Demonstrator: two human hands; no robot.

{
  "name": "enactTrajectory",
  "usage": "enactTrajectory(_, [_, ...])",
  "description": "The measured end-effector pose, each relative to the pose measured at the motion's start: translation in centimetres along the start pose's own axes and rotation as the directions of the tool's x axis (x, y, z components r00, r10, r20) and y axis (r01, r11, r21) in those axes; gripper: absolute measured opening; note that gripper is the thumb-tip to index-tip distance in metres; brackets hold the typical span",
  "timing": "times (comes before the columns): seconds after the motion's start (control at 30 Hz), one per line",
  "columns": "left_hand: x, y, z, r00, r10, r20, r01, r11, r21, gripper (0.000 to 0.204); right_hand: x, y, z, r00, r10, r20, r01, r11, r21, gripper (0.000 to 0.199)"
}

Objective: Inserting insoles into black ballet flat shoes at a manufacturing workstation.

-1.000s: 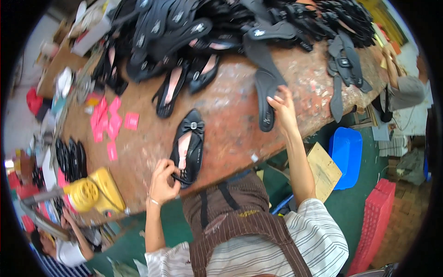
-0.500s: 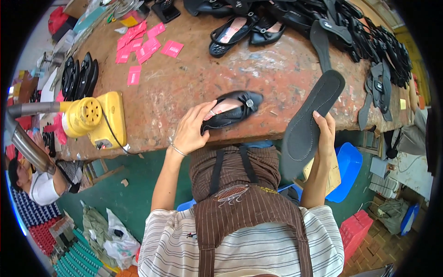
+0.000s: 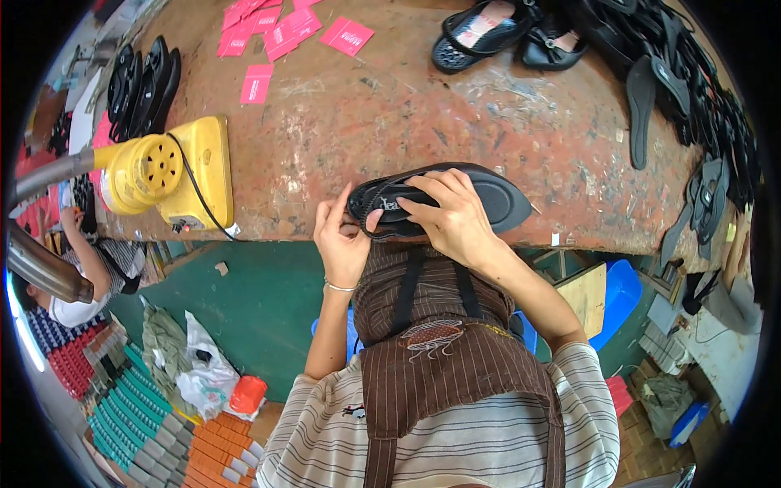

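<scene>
I hold a black sandal with a black sole (image 3: pixel 480 195) laid over it at the near edge of the worn brown workbench (image 3: pixel 390 114). My left hand (image 3: pixel 342 240) grips the heel end at the left, thumb up against the strap. My right hand (image 3: pixel 451 215) lies across the top of the sole, fingers spread and pressing it down. Both hands are close to my chest, above my brown striped apron.
A yellow machine (image 3: pixel 167 175) with a cable stands at the bench's left edge. Pink cards (image 3: pixel 281 37) lie at the far left, finished black sandals (image 3: pixel 488 32) and loose soles (image 3: pixel 700 106) at the back and right. Another person (image 3: pixel 89 268) sits at lower left.
My right hand carried the black sole from the right side in and laid it over the sandal. The left hand kept hold of the sandal, which is now nearer my body.
</scene>
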State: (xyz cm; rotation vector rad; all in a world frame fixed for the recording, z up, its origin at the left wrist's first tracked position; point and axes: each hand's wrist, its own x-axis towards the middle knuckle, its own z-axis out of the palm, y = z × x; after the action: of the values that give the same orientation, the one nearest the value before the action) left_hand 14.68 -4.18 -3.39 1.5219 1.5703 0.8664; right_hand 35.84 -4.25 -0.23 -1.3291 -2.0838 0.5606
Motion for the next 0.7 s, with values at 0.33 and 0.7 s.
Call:
enactTrajectory(0.33, [1.7, -0.4, 1.1, 0.994, -0.072, -0.076, 0.061, 0.988, -0.145, 0.032, 1.2, 0.5, 2.9, 0.996, 0.05, 0.077, -0.056, 0.995, 0.078, 0.032])
enactTrajectory(0.7, [2.4, -0.9, 1.3, 0.989, -0.054, -0.138, 0.027, 0.982, -0.189, 0.007, 1.9, 1.0, 2.6, 0.912, -0.202, 0.358, 0.201, 0.979, 0.04, 0.038])
